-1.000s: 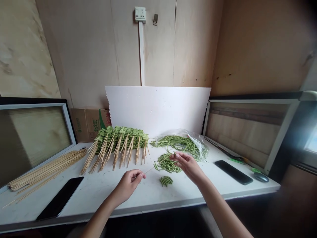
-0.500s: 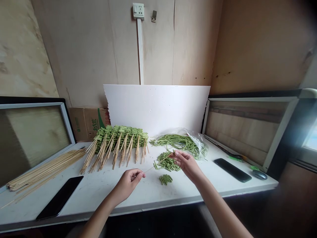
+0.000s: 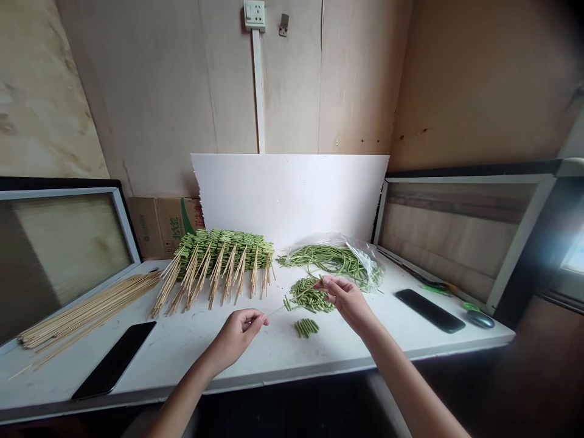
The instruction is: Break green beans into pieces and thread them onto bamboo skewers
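My left hand (image 3: 241,336) is closed around the blunt end of a thin bamboo skewer (image 3: 276,310) that slants up to the right. A couple of short green bean pieces (image 3: 287,303) sit on the skewer. At its far end my right hand (image 3: 347,302) pinches a cut bean piece (image 3: 320,279) by the tip. Beneath the right hand lies a heap of cut green bean pieces (image 3: 310,297). A small row of cut pieces (image 3: 306,328) rests on the table closer to me.
Threaded bean skewers (image 3: 223,246) are stacked at back left, sticks facing me. Loose bamboo skewers (image 3: 91,302) and a black phone (image 3: 116,359) lie left. Long beans (image 3: 326,258) spill from a plastic bag (image 3: 371,267). Another phone (image 3: 429,310) and a mouse (image 3: 480,320) are right.
The view has shifted slightly. Both hands keep nearly the same position and hold on the skewer and bean piece.
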`<state>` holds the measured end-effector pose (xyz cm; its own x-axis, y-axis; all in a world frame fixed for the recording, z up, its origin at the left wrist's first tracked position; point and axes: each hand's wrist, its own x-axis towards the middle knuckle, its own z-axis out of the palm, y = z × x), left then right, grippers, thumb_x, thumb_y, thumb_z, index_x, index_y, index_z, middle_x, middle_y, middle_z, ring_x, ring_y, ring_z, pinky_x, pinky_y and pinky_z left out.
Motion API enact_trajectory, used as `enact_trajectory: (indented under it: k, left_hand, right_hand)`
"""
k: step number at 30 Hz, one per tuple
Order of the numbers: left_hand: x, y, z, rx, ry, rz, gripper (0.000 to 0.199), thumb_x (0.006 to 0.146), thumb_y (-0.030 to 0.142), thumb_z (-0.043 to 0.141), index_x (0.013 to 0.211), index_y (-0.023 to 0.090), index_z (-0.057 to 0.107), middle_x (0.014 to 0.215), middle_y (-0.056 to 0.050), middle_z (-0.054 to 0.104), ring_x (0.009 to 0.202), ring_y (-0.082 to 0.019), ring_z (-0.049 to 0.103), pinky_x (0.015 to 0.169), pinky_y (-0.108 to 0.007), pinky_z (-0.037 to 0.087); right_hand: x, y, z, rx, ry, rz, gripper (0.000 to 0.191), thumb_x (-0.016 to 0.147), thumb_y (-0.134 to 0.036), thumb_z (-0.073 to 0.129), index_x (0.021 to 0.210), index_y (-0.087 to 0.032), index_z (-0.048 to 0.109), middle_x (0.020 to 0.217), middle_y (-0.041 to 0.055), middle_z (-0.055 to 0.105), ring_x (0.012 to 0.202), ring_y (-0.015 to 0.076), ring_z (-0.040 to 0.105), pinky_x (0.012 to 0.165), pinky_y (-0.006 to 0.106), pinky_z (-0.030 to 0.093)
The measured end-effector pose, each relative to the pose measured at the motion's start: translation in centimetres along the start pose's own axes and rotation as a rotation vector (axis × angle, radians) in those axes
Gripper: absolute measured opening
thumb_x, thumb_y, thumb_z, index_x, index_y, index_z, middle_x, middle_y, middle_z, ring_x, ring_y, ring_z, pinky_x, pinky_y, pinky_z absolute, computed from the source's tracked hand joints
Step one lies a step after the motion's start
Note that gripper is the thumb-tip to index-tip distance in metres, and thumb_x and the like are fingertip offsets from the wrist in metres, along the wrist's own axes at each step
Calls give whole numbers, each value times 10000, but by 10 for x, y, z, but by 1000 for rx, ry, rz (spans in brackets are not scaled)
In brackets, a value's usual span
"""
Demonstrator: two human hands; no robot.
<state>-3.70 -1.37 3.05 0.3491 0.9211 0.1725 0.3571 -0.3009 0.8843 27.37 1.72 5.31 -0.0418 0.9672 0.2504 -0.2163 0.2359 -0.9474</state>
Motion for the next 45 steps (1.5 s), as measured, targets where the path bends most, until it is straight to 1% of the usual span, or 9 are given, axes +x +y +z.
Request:
enact_trajectory:
  k: [4,9,15,21,30,34,39,42,45]
  left_hand:
    - [0,-1,-1,14,-4,-5,453,944,577,568,951,155,734,716,12,512,630,-132,365,584,-251,310]
    - [0,0,0,25,-3,-1,442,946,565,566,954,158,740,782,-20,590,668,-147,423,624,-262,354]
    - [0,-1,-1,50,-6,8,428,953,552,560,942,164,740,720,1,543,642,-143,389,598,-259,315]
    - [0,-3,1,59,-6,8,427,957,548,553,946,165,744,732,-8,566,647,-147,411,603,-262,324]
    - [0,-2,-2,60,18,19,452,939,562,569,928,147,750,712,-11,568,628,-141,413,587,-260,322]
    - [0,0,-1,58,9,24,472,941,577,559,945,149,756,737,-25,603,624,-145,424,581,-260,335]
    - [0,3,-1,41,8,30,460,962,569,543,975,160,754,782,-32,635,636,-144,440,598,-259,347]
    - [1,3,-3,41,16,34,460,960,566,548,977,156,755,763,-30,630,627,-144,439,588,-257,339]
    - [1,1,-1,46,22,37,467,961,567,540,972,153,755,806,-49,663,641,-150,466,595,-260,352]
  right_hand:
    - [-1,-1,-2,-72,9,-24,327,773,-509,844,906,-212,815,977,96,802,1025,274,723,728,291,565]
    - [-1,1,1,-63,19,-28,309,767,-507,850,869,-218,814,977,98,801,1037,290,719,764,327,581]
    - [0,5,1,-8,-17,-13,306,792,-519,827,888,-229,805,1000,88,801,1074,295,718,792,343,598]
    - [-1,3,-1,-65,-34,-37,310,793,-504,833,903,-215,803,1040,105,799,1110,318,714,854,384,608]
    - [-2,8,3,-44,-43,-30,334,777,-522,839,904,-215,800,1028,111,800,1133,337,706,843,398,619]
    - [-4,10,10,-41,-56,-27,322,782,-510,840,904,-214,805,1048,114,794,1132,331,704,829,387,624]
    - [-9,15,27,-5,-82,-16,293,796,-488,836,865,-207,793,997,110,797,1104,317,716,800,367,629]
    - [-12,18,34,-1,-70,-38,312,798,-498,832,888,-202,791,1018,115,794,1110,318,713,803,371,633]
    - [-15,24,41,-12,-69,-48,361,770,-534,841,890,-196,797,1013,122,793,1132,335,703,820,392,635]
